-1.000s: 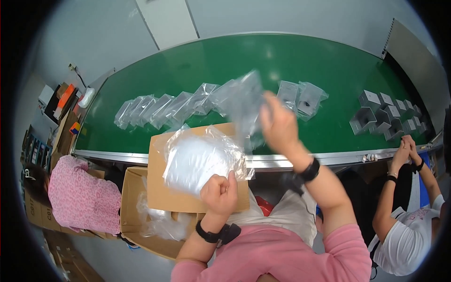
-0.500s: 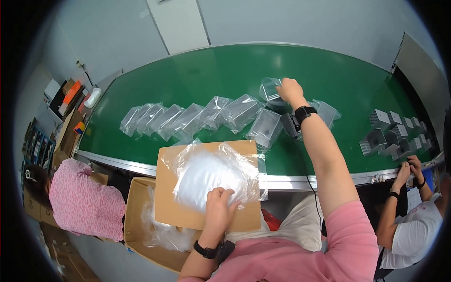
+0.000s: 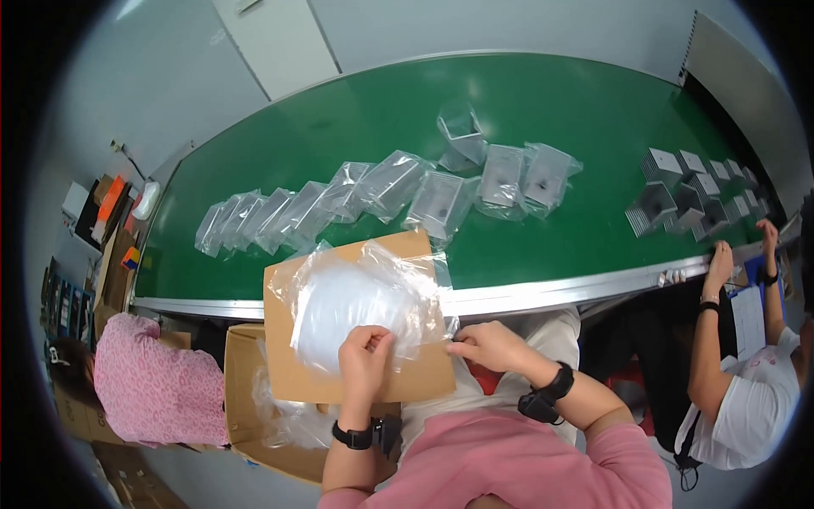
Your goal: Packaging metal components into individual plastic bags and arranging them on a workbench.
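A stack of clear plastic bags (image 3: 343, 301) lies on a flat cardboard sheet (image 3: 292, 373) in front of me. My left hand (image 3: 365, 360) is over the near edge of the stack, its thumb and fingertips pinched together at the plastic. At the sheet's right edge, my right hand (image 3: 493, 346) has its fingers closed; what is between them, if anything, is too small to tell. On the table beyond, grey ribbed blocks in clear bags lie in a slanting row, among them one bagged block (image 3: 439, 204). Farthest back stands another bagged block (image 3: 462, 140), its bag top open.
Bare grey ribbed blocks (image 3: 657, 204) stand on the green table (image 3: 339, 119) at right, near a co-worker's hands (image 3: 721, 259). An open cardboard box (image 3: 242, 382) with loose plastic sits at left below the table, beside a person in a pink patterned top (image 3: 157, 377).
My right hand has left the farthest bagged block and come back to the cardboard sheet's right edge. My left hand remains at the bag stack, fingers now pinched. The whole view has shifted.
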Available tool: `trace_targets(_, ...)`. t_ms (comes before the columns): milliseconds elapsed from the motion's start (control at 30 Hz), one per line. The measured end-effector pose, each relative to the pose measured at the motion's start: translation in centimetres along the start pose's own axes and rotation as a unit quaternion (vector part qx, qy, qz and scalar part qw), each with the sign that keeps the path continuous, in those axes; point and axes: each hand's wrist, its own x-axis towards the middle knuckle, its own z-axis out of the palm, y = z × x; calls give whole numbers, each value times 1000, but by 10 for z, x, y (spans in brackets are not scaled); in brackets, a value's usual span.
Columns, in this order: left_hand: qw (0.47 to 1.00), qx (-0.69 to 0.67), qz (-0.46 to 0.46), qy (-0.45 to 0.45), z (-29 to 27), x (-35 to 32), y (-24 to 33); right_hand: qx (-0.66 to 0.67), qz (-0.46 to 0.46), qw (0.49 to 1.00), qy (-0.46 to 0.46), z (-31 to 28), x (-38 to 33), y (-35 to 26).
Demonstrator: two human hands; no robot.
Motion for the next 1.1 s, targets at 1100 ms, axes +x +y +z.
trace_targets(1100, 998, 59, 24, -1, -7, -5, -1, -302, -266, 867, 295, -92, 135, -27)
